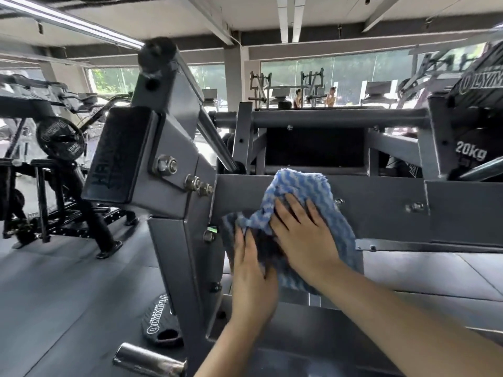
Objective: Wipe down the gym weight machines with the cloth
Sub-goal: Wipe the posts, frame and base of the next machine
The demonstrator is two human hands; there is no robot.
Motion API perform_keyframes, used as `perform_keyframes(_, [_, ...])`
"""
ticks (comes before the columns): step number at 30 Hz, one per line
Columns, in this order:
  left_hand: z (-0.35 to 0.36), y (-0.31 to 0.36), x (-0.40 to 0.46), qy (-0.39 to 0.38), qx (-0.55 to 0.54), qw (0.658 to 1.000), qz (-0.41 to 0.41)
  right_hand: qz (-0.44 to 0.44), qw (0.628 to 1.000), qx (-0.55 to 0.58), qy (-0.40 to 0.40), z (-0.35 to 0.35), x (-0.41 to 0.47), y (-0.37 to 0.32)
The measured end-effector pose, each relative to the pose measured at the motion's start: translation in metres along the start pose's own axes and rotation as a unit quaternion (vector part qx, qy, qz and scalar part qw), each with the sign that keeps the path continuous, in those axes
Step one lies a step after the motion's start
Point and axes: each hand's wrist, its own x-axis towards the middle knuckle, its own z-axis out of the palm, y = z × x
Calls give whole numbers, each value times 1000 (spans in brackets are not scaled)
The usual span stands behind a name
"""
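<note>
Both hands, left hand [251,270] and right hand [302,235], press flat the soft, light cloth [302,186] against the machine's grey plate [381,213]; it bunches easily

My right hand [302,235] flat on blue cloth [299,191], pressing it against grey machine frame [381,202]. My left hand [251,270] flat on cloth's lower left part. 20kg plate [473,153] far right.

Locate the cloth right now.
Head view, centre: the cloth is pressed flat against the grey machine panel under the left hand and right hand.
</note>
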Motion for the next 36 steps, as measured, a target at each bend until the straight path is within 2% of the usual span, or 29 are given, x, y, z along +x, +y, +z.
perform_keyframes(2, [-8,11,-6,47,16,996,69,77,981,176,0,-6,16,-1])
perform_keyframes(3, [-13,17,-7,73,48,990,107,164,937,307,-14,-14,25,-3])
perform_keyframes(5, [-24,27,-7,116,152,969,156,317,787,527,35,-29,47,-17])
perform_keyframes(6, [-31,33,-5,135,202,958,155,360,722,586,76,-38,57,-27])
perform_keyframes(7, [-40,40,-1,156,240,947,149,383,671,627,103,-49,68,-38])
perform_keyframes(9, [-61,55,4,193,271,933,136,368,602,697,126,-70,88,-60])
perform_keyframes(11, [-87,67,7,234,300,914,143,299,562,761,126,-95,108,-76])
perform_keyframes(12, [-102,73,9,251,319,903,141,261,557,778,128,-102,120,-82])
perform_keyframes(14, [-132,81,21,293,360,877,126,187,587,780,111,-115,145,-94])
perform_keyframes(15, [-147,83,28,297,382,869,108,160,622,762,86,-118,157,-100])
perform_keyframes(18, [-178,82,52,185,421,887,26,99,789,605,41,-115,179,-110])
perform_keyframes(19, [-181,80,55,152,420,895,15,91,816,570,44,-110,179,-110])
perform_keyframes(21, [-180,75,51,129,431,893,13,88,799,592,59,-102,167,-112])
perform_keyframes(24, [-165,64,31,151,479,864,43,92,724,679,85,-90,126,-127])
perform_keyframes(26, [-159,60,13,157,494,854,51,85,689,715,79,-83,99,-137])
perform_keyframes(31, [-168,68,13,129,543,829,38,70,719,690,39,-91,104,-130])
perform_keyframes(34, [-179,89,50,113,531,839,32,88,746,660,-13,-95,144,-107])
perform_keyframes(36, [-186,101,82,75,514,855,3,109,721,683,-38,-94,178,-93])
